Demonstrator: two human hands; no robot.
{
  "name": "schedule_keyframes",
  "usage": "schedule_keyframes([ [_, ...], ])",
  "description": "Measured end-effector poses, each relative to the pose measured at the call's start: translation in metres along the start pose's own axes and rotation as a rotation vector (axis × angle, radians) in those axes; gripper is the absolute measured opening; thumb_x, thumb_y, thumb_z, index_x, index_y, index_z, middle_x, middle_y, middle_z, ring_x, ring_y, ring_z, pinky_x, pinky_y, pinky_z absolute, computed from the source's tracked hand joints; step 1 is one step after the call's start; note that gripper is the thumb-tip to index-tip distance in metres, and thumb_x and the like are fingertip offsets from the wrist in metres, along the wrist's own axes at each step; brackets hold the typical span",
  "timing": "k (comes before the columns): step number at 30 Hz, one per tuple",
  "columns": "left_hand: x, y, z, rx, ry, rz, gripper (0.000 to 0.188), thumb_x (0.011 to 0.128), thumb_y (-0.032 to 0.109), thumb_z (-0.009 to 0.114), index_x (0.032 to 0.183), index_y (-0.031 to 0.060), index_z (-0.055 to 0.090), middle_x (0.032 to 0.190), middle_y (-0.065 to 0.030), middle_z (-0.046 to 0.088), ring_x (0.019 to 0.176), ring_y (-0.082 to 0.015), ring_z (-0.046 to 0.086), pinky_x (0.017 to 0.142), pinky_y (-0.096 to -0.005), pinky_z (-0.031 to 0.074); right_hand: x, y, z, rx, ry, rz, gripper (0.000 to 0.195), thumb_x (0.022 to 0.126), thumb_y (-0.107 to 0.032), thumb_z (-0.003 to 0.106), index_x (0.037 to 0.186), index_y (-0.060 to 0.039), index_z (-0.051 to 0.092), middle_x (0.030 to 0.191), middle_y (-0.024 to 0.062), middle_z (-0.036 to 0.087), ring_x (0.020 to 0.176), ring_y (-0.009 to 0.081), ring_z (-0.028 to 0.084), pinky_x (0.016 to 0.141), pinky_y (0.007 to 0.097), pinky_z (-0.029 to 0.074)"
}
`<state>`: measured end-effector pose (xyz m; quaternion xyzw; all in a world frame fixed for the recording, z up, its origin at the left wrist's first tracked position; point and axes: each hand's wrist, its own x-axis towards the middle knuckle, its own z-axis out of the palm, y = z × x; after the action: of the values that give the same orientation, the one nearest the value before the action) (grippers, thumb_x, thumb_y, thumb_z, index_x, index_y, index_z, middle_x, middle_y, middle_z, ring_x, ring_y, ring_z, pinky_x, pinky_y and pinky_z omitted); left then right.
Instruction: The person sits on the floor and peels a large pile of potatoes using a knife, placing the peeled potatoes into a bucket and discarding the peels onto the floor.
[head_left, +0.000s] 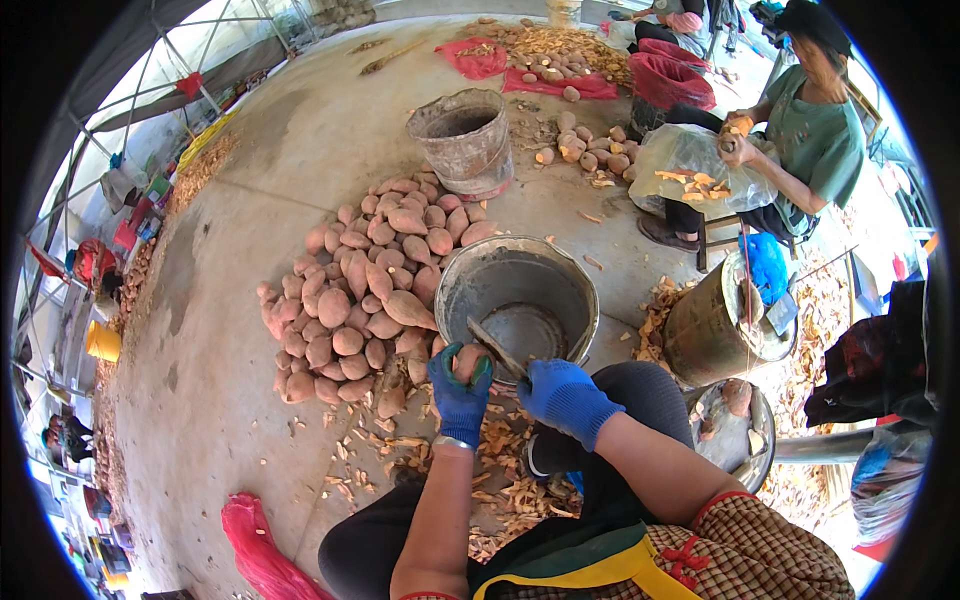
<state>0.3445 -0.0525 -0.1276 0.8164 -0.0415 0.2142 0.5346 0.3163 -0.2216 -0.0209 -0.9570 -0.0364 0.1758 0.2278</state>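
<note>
My left hand (459, 397), in a blue knit glove with a green palm, grips a reddish sweet potato (470, 362) at the near rim of a grey bucket (461, 289). In my right hand (564, 391), gloved in blue, is the handle end of a knife (495, 346). Its blade points up and left over the bucket's opening, close beside the sweet potato. No sweet potatoes show inside the bucket. A large heap of unpeeled sweet potatoes (346, 341) lies on the concrete floor just left of the bucket. Peelings (517, 480) are scattered beneath my hands.
A dirty, dented bucket (469, 161) stands beyond the heap. At the right, a seated person (814, 142) holds a sweet potato above a plastic sheet (667, 161). Nearby are an upturned drum (705, 322) and a round basin (763, 420). A red mesh bag (259, 540) lies front left.
</note>
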Motion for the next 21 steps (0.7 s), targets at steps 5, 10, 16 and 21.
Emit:
schedule_keyframes([
  [5, 0.014, -0.019, -0.005, 0.099, 0.028, 0.036, 0.052, 0.076, 0.021, 0.081, 0.116, 0.0017, 0.055, 0.108, -0.0144, 0.054, 0.101, -0.0306, 0.056, 0.089, -0.0382, 0.047, 0.032, -0.013, -0.022, 0.079, -0.166, 0.025, 0.042, 0.089, -0.034, 0.053, 0.105, 0.0035, 0.067, 0.099, 0.0266, 0.067, 0.096, 0.0386, 0.065, 0.086, 0.0443, 0.051],
  [10, 0.014, -0.005, -0.007, 0.343, -0.048, 0.243, 0.042, 0.078, 0.02, 0.077, 0.111, 0.0047, 0.057, 0.105, -0.0111, 0.058, 0.098, -0.0295, 0.057, 0.09, -0.0385, 0.046, 0.057, -0.009, -0.002, 0.266, -0.191, 0.076, 0.04, 0.084, -0.028, 0.056, 0.108, 0.0032, 0.067, 0.109, 0.0252, 0.066, 0.1, 0.0392, 0.065, 0.082, 0.0433, 0.053],
  [16, -0.001, -0.037, -0.006, -0.812, 0.128, -0.453, 0.039, 0.092, 0.031, 0.062, 0.124, 0.0105, 0.053, 0.12, -0.0054, 0.056, 0.101, -0.0217, 0.059, 0.082, -0.0362, 0.052, 0.066, 0.002, 0.024, 0.182, 0.153, 0.126, 0.039, 0.085, -0.033, 0.062, 0.104, 0.0, 0.07, 0.101, 0.022, 0.07, 0.093, 0.0341, 0.068, 0.083, 0.0419, 0.052],
  [21, -0.008, -0.009, 0.002, -0.767, 0.007, -0.444, 0.041, 0.099, 0.036, 0.052, 0.134, 0.0152, 0.046, 0.122, -0.0064, 0.055, 0.106, -0.0182, 0.058, 0.07, -0.0336, 0.057, 0.086, 0.031, 0.05, 1.244, 0.074, 0.066, 0.041, 0.087, -0.035, 0.071, 0.103, 0.0022, 0.068, 0.09, 0.0097, 0.069, 0.077, 0.0183, 0.064, 0.07, 0.0321, 0.052],
])
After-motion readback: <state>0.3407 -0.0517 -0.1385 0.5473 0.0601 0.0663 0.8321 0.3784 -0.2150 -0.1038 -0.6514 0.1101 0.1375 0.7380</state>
